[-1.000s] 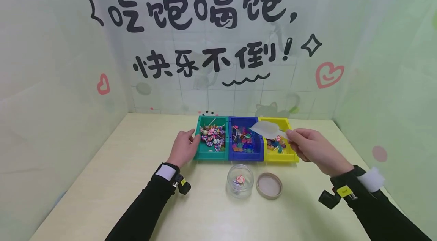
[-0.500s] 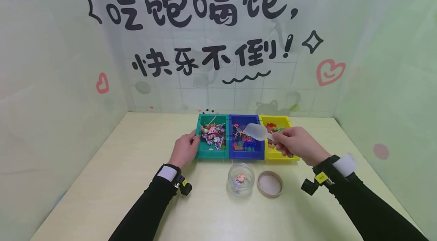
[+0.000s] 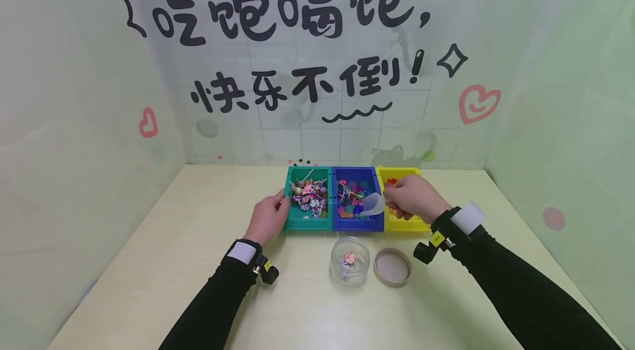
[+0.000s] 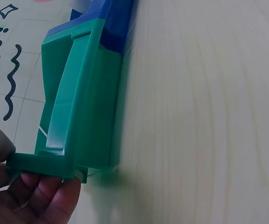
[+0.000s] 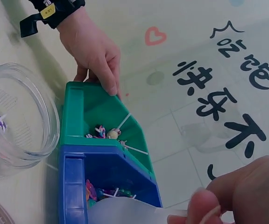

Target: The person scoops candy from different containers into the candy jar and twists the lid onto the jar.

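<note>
My right hand point(image 3: 415, 198) grips the handle of a translucent white scoop point(image 3: 372, 204), its bowl down in the blue bin point(image 3: 358, 225) near the colourful pieces. In the right wrist view the scoop's bowl point(image 5: 125, 211) overlaps the blue bin's inside. At the left, my left hand point(image 3: 269, 215) holds the side of the green bin point(image 3: 306, 224), with the thumb over its rim and the fingers point(image 4: 55, 196) curled underneath. Small striped lollipops point(image 3: 311, 200) fill part of the green bin. Behind my right hand, the yellow bin point(image 3: 408, 226) with more bright pieces is partly hidden.
A clear glass jar point(image 3: 350, 278) with a few candies inside stands in front of the blue bin. Beside it to the right lies a round lid point(image 3: 392, 268). The three bins form a joined row near the printed back wall point(image 3: 223, 140).
My right hand has moved left and turned over, bringing the scoop from above the yellow and blue bins down into the blue one. The left hand keeps its hold on the green bin.
</note>
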Demonstrator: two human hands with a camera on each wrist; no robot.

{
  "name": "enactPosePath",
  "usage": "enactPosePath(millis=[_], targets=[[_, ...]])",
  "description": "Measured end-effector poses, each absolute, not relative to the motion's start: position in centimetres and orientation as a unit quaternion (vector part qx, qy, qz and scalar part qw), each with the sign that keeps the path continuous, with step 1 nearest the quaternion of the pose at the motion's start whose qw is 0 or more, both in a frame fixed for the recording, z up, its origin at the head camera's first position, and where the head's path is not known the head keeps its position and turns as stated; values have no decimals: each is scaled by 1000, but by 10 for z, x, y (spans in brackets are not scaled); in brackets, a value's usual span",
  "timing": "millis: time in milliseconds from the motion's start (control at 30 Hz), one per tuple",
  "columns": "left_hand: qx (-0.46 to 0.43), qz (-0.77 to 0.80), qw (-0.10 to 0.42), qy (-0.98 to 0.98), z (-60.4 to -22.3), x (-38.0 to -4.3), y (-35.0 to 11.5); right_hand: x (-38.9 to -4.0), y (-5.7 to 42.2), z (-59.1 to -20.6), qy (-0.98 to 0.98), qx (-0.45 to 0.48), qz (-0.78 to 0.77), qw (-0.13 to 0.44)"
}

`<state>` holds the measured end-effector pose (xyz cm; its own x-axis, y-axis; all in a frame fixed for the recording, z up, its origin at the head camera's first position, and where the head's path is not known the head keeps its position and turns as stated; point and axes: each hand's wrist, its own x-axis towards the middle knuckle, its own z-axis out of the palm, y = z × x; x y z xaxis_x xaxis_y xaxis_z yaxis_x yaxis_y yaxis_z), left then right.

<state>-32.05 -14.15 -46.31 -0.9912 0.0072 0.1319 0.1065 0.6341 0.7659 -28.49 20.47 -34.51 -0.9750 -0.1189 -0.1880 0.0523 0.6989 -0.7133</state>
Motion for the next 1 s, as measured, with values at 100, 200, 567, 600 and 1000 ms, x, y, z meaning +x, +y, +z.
enactPosePath(millis=[100,200,567,600,1000], targets=[[-29,-432,54,-900,-464,-320,-142,-289,198,-342,913,-9,-392,109],[-31,-434,56,-899,-464,-320,-142,-292,191,-342,904,8,-412,113],[-31,-447,45,-893,-462,-320,-143,-295,181,-378,843,67,-518,126],[-31,-449,44,-892,-461,-320,-143,-294,181,-384,839,71,-525,127],[-22,-462,18,-886,-460,-321,-147,-304,161,-414,872,58,-475,104]])
